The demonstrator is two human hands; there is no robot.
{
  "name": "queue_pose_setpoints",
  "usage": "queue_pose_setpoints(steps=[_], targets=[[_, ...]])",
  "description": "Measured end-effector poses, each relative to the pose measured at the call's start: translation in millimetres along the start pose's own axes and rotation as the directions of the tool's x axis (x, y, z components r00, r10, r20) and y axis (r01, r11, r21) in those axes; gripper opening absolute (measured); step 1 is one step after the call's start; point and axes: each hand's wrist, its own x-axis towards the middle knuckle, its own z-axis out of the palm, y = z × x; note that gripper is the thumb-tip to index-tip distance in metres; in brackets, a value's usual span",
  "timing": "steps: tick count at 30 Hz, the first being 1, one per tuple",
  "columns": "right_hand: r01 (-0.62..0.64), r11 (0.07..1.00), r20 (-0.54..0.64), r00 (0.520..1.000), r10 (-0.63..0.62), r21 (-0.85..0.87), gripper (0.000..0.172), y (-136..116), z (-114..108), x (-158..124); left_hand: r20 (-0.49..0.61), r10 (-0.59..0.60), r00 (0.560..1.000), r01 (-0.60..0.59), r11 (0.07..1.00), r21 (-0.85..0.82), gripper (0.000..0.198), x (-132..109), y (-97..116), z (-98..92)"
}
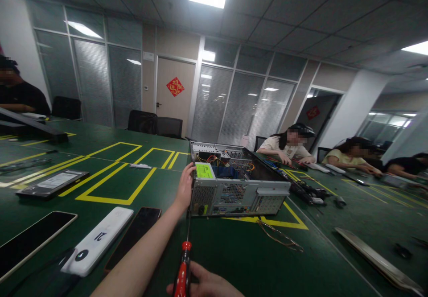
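Clearly, the head view looks down along a dark green table [234,261] marked with yellow tape lines [110,199]. Near the middle lies a grey metal computer case [234,194] on its side, with the upper side open. Inside it I can see coloured cables, blue parts and a power supply with a bright green label [204,171]. The rear panel, with a fan grille and ports, faces the camera.

The left hand [185,185] is at the left rear corner of the grey metal computer case. Its grip is closed on this corner, with the fingers bent over the top edge and the palm against the side wall.

The right hand [203,284] is low at the bottom edge and only partly in view. Its grip is clamped around a red-handled screwdriver [183,268]. The thin dark shaft points away from the person toward the bottom left corner of the rear panel; whether the tip touches it I cannot tell.

Left of the forearm lie a white rectangular power bank [98,240] and a black smartphone [133,237], just beside each other. A flat grey metal panel [377,257] lies well apart at the right. Other people [290,147] sit at the far side of the table.
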Motion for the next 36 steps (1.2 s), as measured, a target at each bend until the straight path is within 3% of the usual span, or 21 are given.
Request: queue_pose_setpoints(steps=[2, 5, 9, 12, 18, 25, 30, 36], targets=[[0.031, 0.999, 0.014, 0.999, -0.031, -0.006, 0.078, 3.5, -5.3, 1.9, 0.002, -0.003, 1.000, 0.003, 1.000, -0.004, 0.044, 0.1, 0.2, 0.0], [0.058, 0.997, 0.037, 0.998, -0.056, -0.041, 0.066, 8.4, -11.9, 2.8, 0.001, 0.001, 1.000, -0.001, 1.000, -0.007, 0.044, 0.2, 0.7, 0.1], [0.091, 0.995, -0.085, 0.992, -0.094, -0.034, 0.046, 12.2, -16.1, 4.6, 0.003, 0.013, 1.000, -0.013, 1.000, -0.003, 0.043, 0.1, 1.5, -0.5], [0.093, 0.996, -0.143, 0.985, -0.093, -0.006, 0.050, 13.2, -20.0, 6.8, 0.007, 0.017, 1.000, -0.017, 1.000, -0.002, 0.043, 0.1, 1.7, -1.1], [0.073, 0.997, -0.093, 0.993, -0.076, -0.032, 0.055, 9.9, -27.2, 5.9, -0.006, 0.016, 1.000, -0.016, 1.000, -0.003, 0.043, 0.5, 1.0, -0.3], [-0.003, 1.000, 0.009, 1.000, 0.003, -0.022, 0.066, -0.9, -2.9, -2.5, 0.001, 0.014, 1.000, -0.014, 1.000, -0.006, 0.044, 0.6, 1.2, -0.4], [0.073, 0.996, 0.052, 0.996, -0.071, -0.045, 0.065, -1.7, 1.3, -9.7, -0.001, 0.004, 1.000, -0.004, 1.000, -0.016, 0.044, 0.1, 0.7, -0.1], [0.120, 0.991, -0.130, 0.983, -0.127, -0.057, 0.068, 4.2, -8.5, -4.4, 0.001, -0.001, 1.000, 0.001, 1.000, -0.023, 0.044, -0.4, 0.1, 0.3]])
